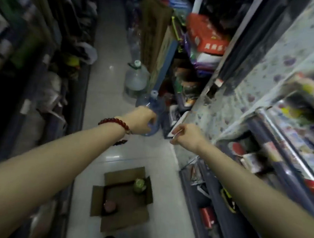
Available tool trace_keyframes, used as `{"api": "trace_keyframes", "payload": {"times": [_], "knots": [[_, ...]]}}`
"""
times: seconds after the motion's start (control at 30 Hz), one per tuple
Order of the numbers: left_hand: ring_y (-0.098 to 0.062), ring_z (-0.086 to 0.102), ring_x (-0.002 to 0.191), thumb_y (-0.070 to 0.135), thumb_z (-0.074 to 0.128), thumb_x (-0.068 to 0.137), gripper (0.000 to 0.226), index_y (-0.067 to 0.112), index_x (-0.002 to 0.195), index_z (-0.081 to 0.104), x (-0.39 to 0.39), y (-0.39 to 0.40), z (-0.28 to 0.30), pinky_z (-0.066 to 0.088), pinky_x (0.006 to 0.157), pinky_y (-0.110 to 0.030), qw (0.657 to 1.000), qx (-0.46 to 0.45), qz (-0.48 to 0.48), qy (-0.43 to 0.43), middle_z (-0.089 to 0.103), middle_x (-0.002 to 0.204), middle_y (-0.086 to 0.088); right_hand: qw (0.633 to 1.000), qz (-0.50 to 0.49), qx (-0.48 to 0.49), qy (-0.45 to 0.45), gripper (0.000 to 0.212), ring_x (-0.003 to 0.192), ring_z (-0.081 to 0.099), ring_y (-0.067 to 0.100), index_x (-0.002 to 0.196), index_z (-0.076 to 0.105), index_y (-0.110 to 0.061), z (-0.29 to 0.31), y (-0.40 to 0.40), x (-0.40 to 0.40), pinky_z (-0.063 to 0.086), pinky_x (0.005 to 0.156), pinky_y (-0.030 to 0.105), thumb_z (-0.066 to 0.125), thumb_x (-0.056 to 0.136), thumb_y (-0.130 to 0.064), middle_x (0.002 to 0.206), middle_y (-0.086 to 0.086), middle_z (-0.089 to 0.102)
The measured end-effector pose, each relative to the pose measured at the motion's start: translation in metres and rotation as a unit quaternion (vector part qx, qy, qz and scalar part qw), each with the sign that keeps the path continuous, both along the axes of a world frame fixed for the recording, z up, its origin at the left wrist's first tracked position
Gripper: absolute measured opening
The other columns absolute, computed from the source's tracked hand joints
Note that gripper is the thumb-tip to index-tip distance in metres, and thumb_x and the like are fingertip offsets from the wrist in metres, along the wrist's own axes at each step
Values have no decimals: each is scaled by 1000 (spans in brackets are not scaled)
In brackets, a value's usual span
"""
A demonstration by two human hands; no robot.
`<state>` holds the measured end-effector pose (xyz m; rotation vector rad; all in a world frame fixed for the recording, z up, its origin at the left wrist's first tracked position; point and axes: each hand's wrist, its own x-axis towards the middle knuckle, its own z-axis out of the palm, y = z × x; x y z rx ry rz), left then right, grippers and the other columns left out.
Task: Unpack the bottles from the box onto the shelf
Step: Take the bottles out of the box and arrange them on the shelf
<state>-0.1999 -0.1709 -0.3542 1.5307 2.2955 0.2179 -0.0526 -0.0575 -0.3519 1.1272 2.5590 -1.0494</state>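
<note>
Box [122, 197] w/ 2 bottles [139, 185] on floor, well below both hands: left [140, 120] loosely curled, right [186, 135] fisted, empty.

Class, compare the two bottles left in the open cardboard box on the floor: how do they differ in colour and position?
The green-topped bottle sits in the far right corner of the box, while the pink-topped bottle sits near the left wall, closer to the camera. Their tops differ: green versus pink. Both stand upright, seen from above.

Dim, motion-blurred wide-angle view with bowed edges; glare, perhaps from overhead light, on the floor [110, 156].
</note>
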Motion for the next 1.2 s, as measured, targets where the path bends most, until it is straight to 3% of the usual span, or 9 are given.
{"api": "trace_keyframes", "payload": {"times": [0.1, 0.2, 0.37, 0.47, 0.6, 0.77, 0.93, 1.07, 1.2], "knots": [[-27, 53, 112, 17, 59, 87, 31, 9, 117, 59, -11, -33, -85, 40, 88, -28, 996, -42, 61, -46, 57, 123, -11, 998, 15, -55, -32, 26, 79, 60, 19, 96, 66, -10, -89, -20, -15, 43, 57, 20, 79, 73, -13, 85, 6, 64], [-26, 54, 111, 19, 58, 87, 32, 14, 119, 57, -19, -66, -181, 44, 92, -33, 986, -90, 112, -89, 54, 124, -10, 994, 35, -79, -61, 29, 77, 57, 13, 105, 64, -11, -181, -39, -20, 39, 49, 10, 74, 78, -14, 92, 4, 63], [-23, 56, 107, 19, 53, 89, 27, 12, 114, 61, -14, -118, -335, 44, 86, -26, 964, -124, 182, -151, 56, 114, -6, 988, 97, -84, -89, 37, 96, 60, 23, 109, 62, -9, -337, -59, -21, 48, 79, 28, 72, 77, -25, 107, 7, 65], [-22, 59, 102, 18, 56, 86, 8, 17, 92, 60, -9, -144, -411, 36, 73, -18, 952, -125, 212, -179, 53, 94, 0, 985, 92, -128, -74, 42, 91, 57, 16, 113, 56, -17, -403, -65, -17, 46, 71, 18, 73, 79, -34, 101, -2, 60], [-13, 58, 91, 19, 61, 87, 11, 16, 97, 64, 8, -169, -511, 43, 77, -18, 923, -85, 283, -245, 63, 100, -1, 986, 69, -147, -38, 44, 88, 55, 6, 117, 52, -20, -501, -67, -4, 39, 67, 4, 73, 80, -34, 104, -5, 60], [-7, 49, 100, 38, 67, 83, 44, 22, 121, 54, 40, -183, -594, 36, 72, -9, 891, -26, 370, -261, 52, 114, 8, 998, 44, -53, 0, 81, 123, 46, 23, 141, 35, -15, -594, -61, 13, 41, 102, 37, 75, 75, -40, 133, 5, 50], [-11, 47, 116, 34, 77, 72, 60, 25, 125, 50, 86, -195, -651, 41, 102, -30, 858, 50, 429, -280, 50, 130, 4, 999, 2, 1, 35, 98, 138, 29, 23, 149, 17, -21, -648, -66, 15, 24, 106, 29, 76, 74, -42, 151, 5, 31], [-14, 43, 126, 31, 83, 66, 77, 30, 132, 43, 104, -193, -678, 39, 103, -29, 814, 112, 492, -288, 44, 140, 1, 997, -20, -15, 68, 101, 139, 29, 20, 150, 16, -23, -677, -76, 11, 29, 110, 33, 77, 72, -41, 152, 3, 28], [-13, 38, 130, 29, 86, 62, 91, 34, 136, 33, 108, -182, -699, 34, 102, -20, 815, 127, 501, -262, 37, 145, -1, 994, -47, -8, 95, 101, 136, 33, 18, 148, 20, -25, -693, -74, 6, 34, 109, 34, 82, 69, -32, 148, 3, 32]]}}
